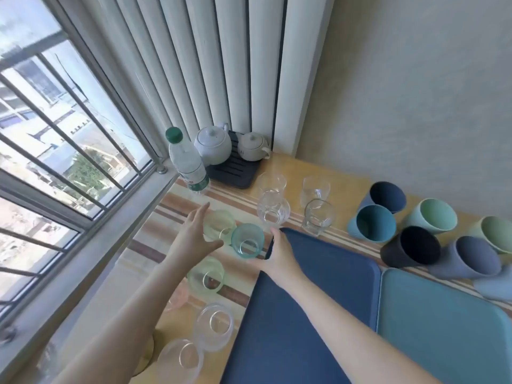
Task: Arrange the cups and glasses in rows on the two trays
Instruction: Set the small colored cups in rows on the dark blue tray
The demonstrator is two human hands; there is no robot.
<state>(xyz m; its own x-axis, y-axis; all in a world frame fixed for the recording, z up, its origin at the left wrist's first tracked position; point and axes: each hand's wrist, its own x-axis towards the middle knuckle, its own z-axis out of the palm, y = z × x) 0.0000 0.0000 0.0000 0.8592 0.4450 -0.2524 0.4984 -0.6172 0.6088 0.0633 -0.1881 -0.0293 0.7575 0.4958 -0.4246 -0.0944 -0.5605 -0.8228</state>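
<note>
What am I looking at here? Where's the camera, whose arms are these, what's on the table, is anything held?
This is one picture from a wide-angle camera worn on a person's head, looking down. There is no robot: the arms are that person's own.

The left hand, fingers fairly straight, rests against a pale green glass. The right hand is at a teal glass, over the corner of the dark blue tray. Whether it grips the glass is unclear.

On the table, a teal tray lies beside the dark one, and nothing stands on either. Clear glasses stand behind the trays, with more glasses to the left and coloured cups to the right. A bottle and two teapots are in the corner.
</note>
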